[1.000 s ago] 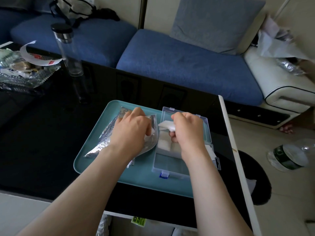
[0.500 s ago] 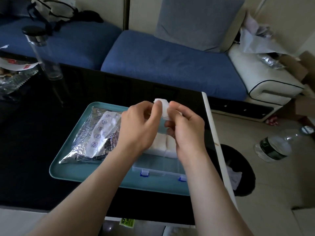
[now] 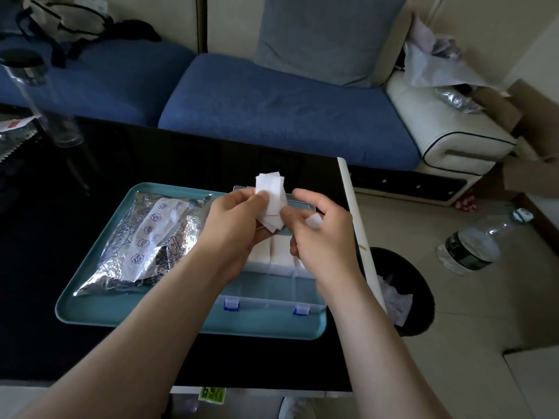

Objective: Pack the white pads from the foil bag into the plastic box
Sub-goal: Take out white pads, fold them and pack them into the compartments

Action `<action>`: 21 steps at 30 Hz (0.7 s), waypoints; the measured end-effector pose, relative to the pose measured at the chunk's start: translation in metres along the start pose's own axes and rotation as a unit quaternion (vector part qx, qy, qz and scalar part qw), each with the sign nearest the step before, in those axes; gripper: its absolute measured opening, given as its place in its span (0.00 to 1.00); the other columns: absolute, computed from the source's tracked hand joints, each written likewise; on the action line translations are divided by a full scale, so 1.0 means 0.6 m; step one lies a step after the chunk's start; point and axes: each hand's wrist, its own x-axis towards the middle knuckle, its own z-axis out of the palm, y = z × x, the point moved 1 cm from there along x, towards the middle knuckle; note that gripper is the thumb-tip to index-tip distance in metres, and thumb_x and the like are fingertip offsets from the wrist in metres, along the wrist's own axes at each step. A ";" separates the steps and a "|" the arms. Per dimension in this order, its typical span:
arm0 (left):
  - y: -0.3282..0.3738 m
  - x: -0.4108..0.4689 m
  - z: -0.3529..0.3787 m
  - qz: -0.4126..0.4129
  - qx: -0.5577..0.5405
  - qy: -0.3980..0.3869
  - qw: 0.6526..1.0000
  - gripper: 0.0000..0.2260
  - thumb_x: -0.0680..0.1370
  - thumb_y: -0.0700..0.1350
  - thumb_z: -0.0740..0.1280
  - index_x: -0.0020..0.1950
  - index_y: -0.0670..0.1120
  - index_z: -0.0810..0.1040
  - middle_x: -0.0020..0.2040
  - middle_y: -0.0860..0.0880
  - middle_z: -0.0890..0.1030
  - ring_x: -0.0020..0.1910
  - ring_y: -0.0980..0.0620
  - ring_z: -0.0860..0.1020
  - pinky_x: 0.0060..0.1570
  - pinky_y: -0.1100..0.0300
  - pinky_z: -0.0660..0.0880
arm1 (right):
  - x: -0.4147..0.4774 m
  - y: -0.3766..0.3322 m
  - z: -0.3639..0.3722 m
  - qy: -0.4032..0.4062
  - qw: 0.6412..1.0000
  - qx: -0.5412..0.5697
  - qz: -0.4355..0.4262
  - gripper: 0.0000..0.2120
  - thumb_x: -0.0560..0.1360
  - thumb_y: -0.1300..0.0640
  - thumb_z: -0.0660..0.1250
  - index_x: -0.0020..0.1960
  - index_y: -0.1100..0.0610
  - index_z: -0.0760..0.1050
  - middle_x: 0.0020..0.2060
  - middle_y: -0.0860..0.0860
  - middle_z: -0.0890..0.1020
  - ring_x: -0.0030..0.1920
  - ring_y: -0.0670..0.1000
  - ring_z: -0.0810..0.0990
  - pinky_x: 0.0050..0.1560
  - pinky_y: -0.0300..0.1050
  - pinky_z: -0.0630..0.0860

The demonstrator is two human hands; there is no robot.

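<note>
White pads sit pinched between left hand and right hand.

I see a home living room. A blue sofa with a grey cushion spans the top of the frame, and a glossy black coffee table stands below it. A waste bin and a plastic bottle are on the tiled floor at the right.

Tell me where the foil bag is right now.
Head view: the foil bag lies on the left half of the tray, beside the box, just left of the left hand.
</note>
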 end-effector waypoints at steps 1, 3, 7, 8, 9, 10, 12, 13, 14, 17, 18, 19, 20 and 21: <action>-0.002 0.000 0.002 0.000 0.005 -0.003 1.000 0.11 0.86 0.41 0.63 0.63 0.34 0.78 0.57 0.35 0.85 0.56 0.40 0.86 0.54 0.50 0.85 | -0.001 0.001 -0.002 -0.001 1.000 0.008 0.010 0.16 0.80 0.58 0.74 0.66 0.49 0.80 0.38 0.50 0.87 0.26 0.44 0.76 0.28 0.37 0.73; -0.006 0.002 0.001 0.002 0.014 -0.008 1.000 0.11 0.86 0.42 0.63 0.63 0.37 0.79 0.57 0.36 0.85 0.56 0.40 0.86 0.55 0.51 0.85 | -0.003 0.001 -0.001 -0.013 0.999 0.036 0.028 0.15 0.79 0.58 0.75 0.65 0.50 0.81 0.35 0.50 0.85 0.24 0.44 0.73 0.26 0.36 0.70; -0.010 0.003 -0.001 -0.001 0.015 -0.014 1.000 0.10 0.86 0.42 0.64 0.62 0.39 0.80 0.55 0.39 0.87 0.54 0.44 0.86 0.53 0.54 0.84 | -0.004 -0.001 0.002 -0.021 0.998 0.048 0.047 0.16 0.78 0.60 0.76 0.64 0.50 0.81 0.35 0.49 0.85 0.24 0.43 0.73 0.25 0.36 0.69; -0.010 0.005 -0.003 -0.002 0.015 -0.012 1.000 0.09 0.86 0.41 0.64 0.61 0.39 0.81 0.55 0.39 0.87 0.52 0.46 0.87 0.50 0.56 0.85 | -0.003 -0.001 0.003 -0.013 0.998 0.032 0.043 0.16 0.77 0.61 0.76 0.63 0.51 0.81 0.36 0.49 0.86 0.24 0.42 0.74 0.26 0.35 0.70; -0.011 0.006 -0.004 -0.005 0.014 -0.009 1.000 0.09 0.86 0.41 0.65 0.60 0.39 0.81 0.54 0.39 0.87 0.50 0.47 0.87 0.48 0.57 0.84 | -0.002 0.001 0.003 0.002 0.999 0.016 0.041 0.15 0.77 0.61 0.76 0.62 0.51 0.83 0.38 0.50 0.87 0.25 0.41 0.76 0.26 0.34 0.71; -0.012 0.006 -0.006 -0.010 0.011 -0.004 1.000 0.08 0.85 0.41 0.65 0.60 0.38 0.81 0.54 0.39 0.87 0.49 0.47 0.87 0.46 0.58 0.84 | -0.001 0.002 0.003 0.016 0.999 -0.001 0.041 0.13 0.76 0.61 0.77 0.60 0.52 0.84 0.39 0.50 0.87 0.25 0.39 0.77 0.26 0.33 0.71; -0.014 0.007 -0.009 -0.015 0.008 0.004 1.000 0.08 0.85 0.40 0.67 0.60 0.37 0.81 0.53 0.38 0.87 0.51 0.44 0.87 0.46 0.58 0.84 | 0.001 0.005 0.004 0.027 0.998 -0.031 0.049 0.11 0.75 0.60 0.78 0.57 0.53 0.86 0.41 0.50 0.88 0.25 0.38 0.77 0.26 0.32 0.72; -0.015 0.008 -0.009 -0.014 0.009 0.010 1.000 0.07 0.85 0.40 0.67 0.59 0.38 0.81 0.53 0.38 0.87 0.51 0.44 0.87 0.46 0.57 0.85 | 0.003 0.008 0.003 0.026 0.997 -0.042 0.054 0.11 0.75 0.59 0.78 0.56 0.52 0.86 0.41 0.50 0.88 0.24 0.38 0.77 0.26 0.32 0.72; -0.015 0.009 -0.010 -0.012 0.009 0.019 1.000 0.06 0.84 0.40 0.67 0.58 0.38 0.81 0.53 0.38 0.87 0.50 0.44 0.87 0.46 0.57 0.85 | 0.004 0.010 0.002 0.025 0.997 -0.053 0.058 0.10 0.75 0.59 0.78 0.55 0.52 0.87 0.41 0.50 0.88 0.24 0.39 0.77 0.26 0.33 0.72; -0.012 0.014 -0.014 -0.005 -0.026 0.061 0.998 0.05 0.85 0.40 0.67 0.55 0.39 0.80 0.53 0.39 0.86 0.47 0.47 0.87 0.47 0.55 0.86 | 0.012 0.019 -0.010 0.058 0.992 -0.100 0.053 0.07 0.75 0.61 0.76 0.51 0.52 0.87 0.38 0.48 0.87 0.30 0.42 0.80 0.28 0.32 0.71; -0.011 0.016 -0.019 -0.001 -0.032 0.074 0.997 0.05 0.85 0.40 0.66 0.56 0.39 0.79 0.54 0.39 0.85 0.48 0.47 0.88 0.49 0.53 0.86 | 0.015 0.023 -0.013 0.079 0.988 -0.124 0.039 0.07 0.76 0.61 0.73 0.51 0.52 0.87 0.37 0.46 0.86 0.31 0.41 0.79 0.28 0.30 0.70; -0.010 0.019 -0.023 0.006 -0.018 0.087 0.996 0.04 0.85 0.39 0.66 0.57 0.40 0.79 0.54 0.39 0.85 0.48 0.47 0.88 0.50 0.52 0.86 | 0.017 0.025 -0.017 0.099 0.985 -0.142 0.018 0.09 0.78 0.61 0.70 0.52 0.52 0.87 0.36 0.44 0.84 0.31 0.39 0.78 0.29 0.27 0.68; -0.009 0.020 -0.028 0.013 0.017 0.096 0.995 0.04 0.85 0.39 0.66 0.57 0.41 0.79 0.53 0.40 0.85 0.47 0.47 0.88 0.50 0.52 0.86 | 0.019 0.024 -0.020 0.110 0.983 -0.144 -0.004 0.11 0.79 0.62 0.67 0.52 0.51 0.86 0.37 0.42 0.82 0.32 0.37 0.77 0.30 0.26 0.67; -0.009 0.021 -0.032 0.020 0.060 0.098 0.993 0.04 0.85 0.39 0.66 0.57 0.42 0.79 0.52 0.42 0.85 0.46 0.47 0.88 0.49 0.53 0.86 | 0.020 0.021 -0.023 0.106 0.985 -0.136 -0.028 0.13 0.80 0.62 0.64 0.53 0.51 0.86 0.38 0.41 0.82 0.34 0.36 0.77 0.32 0.26 0.68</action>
